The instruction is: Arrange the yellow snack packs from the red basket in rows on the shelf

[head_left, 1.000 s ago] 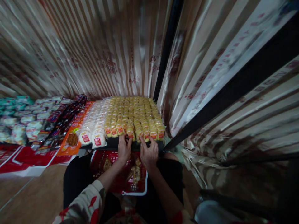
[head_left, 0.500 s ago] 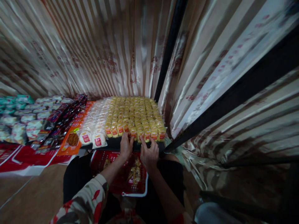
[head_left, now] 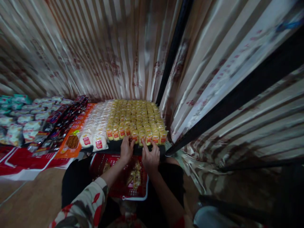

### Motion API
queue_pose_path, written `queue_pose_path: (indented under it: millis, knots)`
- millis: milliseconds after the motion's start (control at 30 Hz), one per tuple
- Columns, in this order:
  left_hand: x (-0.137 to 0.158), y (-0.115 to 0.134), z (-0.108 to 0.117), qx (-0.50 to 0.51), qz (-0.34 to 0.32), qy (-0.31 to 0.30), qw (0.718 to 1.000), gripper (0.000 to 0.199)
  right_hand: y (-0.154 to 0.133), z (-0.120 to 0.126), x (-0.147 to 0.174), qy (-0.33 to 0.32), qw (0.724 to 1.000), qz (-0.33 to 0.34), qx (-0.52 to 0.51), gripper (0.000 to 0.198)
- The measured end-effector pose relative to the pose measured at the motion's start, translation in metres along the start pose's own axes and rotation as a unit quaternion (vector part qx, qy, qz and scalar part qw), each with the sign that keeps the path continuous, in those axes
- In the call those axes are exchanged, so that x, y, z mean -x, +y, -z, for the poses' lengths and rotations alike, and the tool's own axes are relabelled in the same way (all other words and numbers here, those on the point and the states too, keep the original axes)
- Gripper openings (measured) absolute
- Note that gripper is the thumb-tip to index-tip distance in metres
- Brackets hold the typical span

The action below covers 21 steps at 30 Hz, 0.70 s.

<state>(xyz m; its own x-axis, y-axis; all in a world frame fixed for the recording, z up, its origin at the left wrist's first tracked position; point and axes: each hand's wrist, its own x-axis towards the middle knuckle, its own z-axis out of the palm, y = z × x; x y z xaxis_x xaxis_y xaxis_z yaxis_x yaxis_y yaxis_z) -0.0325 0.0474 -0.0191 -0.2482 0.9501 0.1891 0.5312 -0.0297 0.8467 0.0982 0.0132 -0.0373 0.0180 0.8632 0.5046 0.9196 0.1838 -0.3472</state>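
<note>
Rows of small yellow wrapped cakes with red labels stand packed together on a dark ledge before me. At the front row, my left hand reaches up with thumb and fingers apart, the fingertips against the lower edge of the packs. To its right, my right hand has its fingers spread, and they touch the front packs from above and in front. I see no pack lifted in either hand. Below my hands, a red plastic basket with a white handle rests on my lap, holding several golden wrapped snacks.
Left of the cakes lie white round packs, an orange snack bag, dark shiny packs and white and green packs. A second red basket is at left. Pale curtains and a black post stand behind.
The view has shifted slightly, so the goods sit a little further left. Both hands stay at the front row of yellow packs, with hardly any change in the fingers.
</note>
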Motion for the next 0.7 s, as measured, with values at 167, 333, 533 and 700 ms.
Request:
queue_pose_path:
  millis: [167, 333, 533, 700]
  knots:
    - [0.001, 0.000, 0.003, 0.013, 0.017, 0.001, 1.000, 0.017, 0.002, -0.005, 0.003, 0.027, 0.999, 0.005, -0.022, 0.042]
    - [0.003, -0.003, 0.005, 0.010, 0.010, -0.004, 1.000, 0.020, 0.009, -0.011, 0.007, 0.038, 0.998, 0.025, -0.051, 0.043]
    - [0.006, -0.004, 0.013, 0.000, 0.008, -0.005, 1.000, 0.019, 0.005, -0.006, 0.010, 0.041, 0.996, 0.030, -0.076, 0.042]
    - [0.024, -0.013, 0.033, -0.022, -0.031, 0.013, 0.999, 0.017, -0.011, 0.001, 0.035, 0.013, 0.988, 0.070, -0.138, 0.041]
